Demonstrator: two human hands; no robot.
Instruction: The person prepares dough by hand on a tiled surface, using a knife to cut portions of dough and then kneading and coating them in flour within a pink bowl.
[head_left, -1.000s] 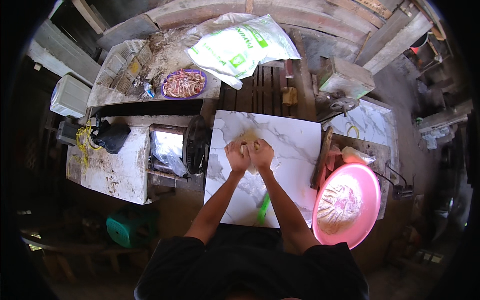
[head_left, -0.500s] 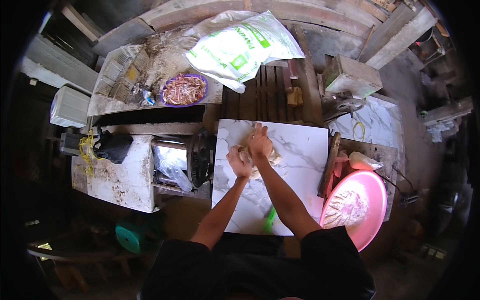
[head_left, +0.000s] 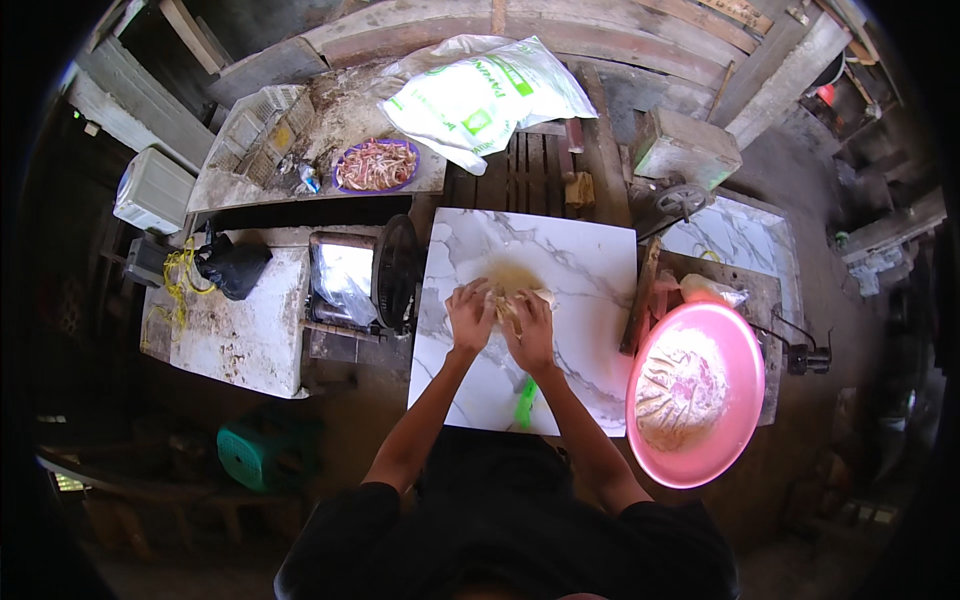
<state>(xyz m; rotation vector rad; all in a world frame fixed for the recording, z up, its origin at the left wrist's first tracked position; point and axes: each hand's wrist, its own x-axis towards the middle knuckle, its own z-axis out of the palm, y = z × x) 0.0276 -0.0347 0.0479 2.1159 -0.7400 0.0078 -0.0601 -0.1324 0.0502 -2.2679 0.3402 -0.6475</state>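
A pale lump of dough (head_left: 508, 318) lies on the white marbled tabletop (head_left: 590, 270), mostly covered by my hands. My left hand (head_left: 470, 314) grips its left side with the fingers curled. My right hand (head_left: 529, 330) presses on the other side, its fingers bent over the dough. A tan, damp-looking smear (head_left: 512, 273) spreads on the surface just beyond the fingers. By the near edge, between my forearms, lies a bright green object (head_left: 525, 403) whose kind I cannot make out.
A pink basin (head_left: 748, 425) of floury dough stands at the right, beside a wooden bar (head_left: 648, 290). A machine with a black wheel (head_left: 399, 272) adjoins the left edge. Behind are a white-and-green sack (head_left: 480, 100) and a purple-rimmed tray (head_left: 413, 178) of reddish-white pieces.
My right hand has come down from the far side of the dough to beside my left hand. Both hands now sit side by side, and the tan smear is uncovered. The view has shifted.
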